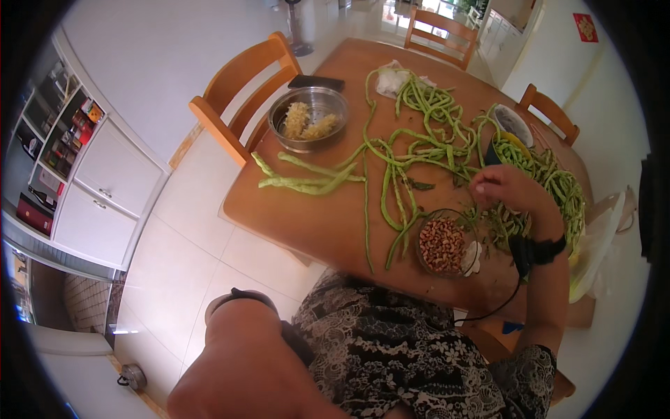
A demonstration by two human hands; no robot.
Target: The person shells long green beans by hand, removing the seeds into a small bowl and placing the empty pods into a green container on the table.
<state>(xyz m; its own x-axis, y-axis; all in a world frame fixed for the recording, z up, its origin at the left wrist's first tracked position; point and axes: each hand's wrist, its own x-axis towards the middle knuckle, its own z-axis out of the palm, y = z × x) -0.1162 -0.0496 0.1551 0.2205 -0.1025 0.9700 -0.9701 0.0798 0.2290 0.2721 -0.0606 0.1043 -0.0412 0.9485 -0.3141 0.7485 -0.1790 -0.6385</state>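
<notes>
My right hand (pixel 500 187) hovers over the table's right side, its fingers curled; whether anything is pinched between them cannot be made out. Close beneath it lie trimmed bean scraps (pixel 507 222) and a glass bowl (pixel 442 245) of reddish-brown beans with a few white pieces at its edge. Long green yard-long beans (pixel 432 149) sprawl over the tabletop beyond. Large and near the camera, my left hand (pixel 246 369) is raised at the bottom, with its fingers hidden below the picture's edge.
A steel steamer pan (pixel 309 120) with pale yellow food stands on the wooden table (pixel 324 220), beside thick pale-green pods (pixel 306 178). Several wooden chairs (pixel 246 89) surround it. A dark-and-yellow container (pixel 510 149) holds bean pieces. A plastic bag (pixel 599 251) hangs at the right.
</notes>
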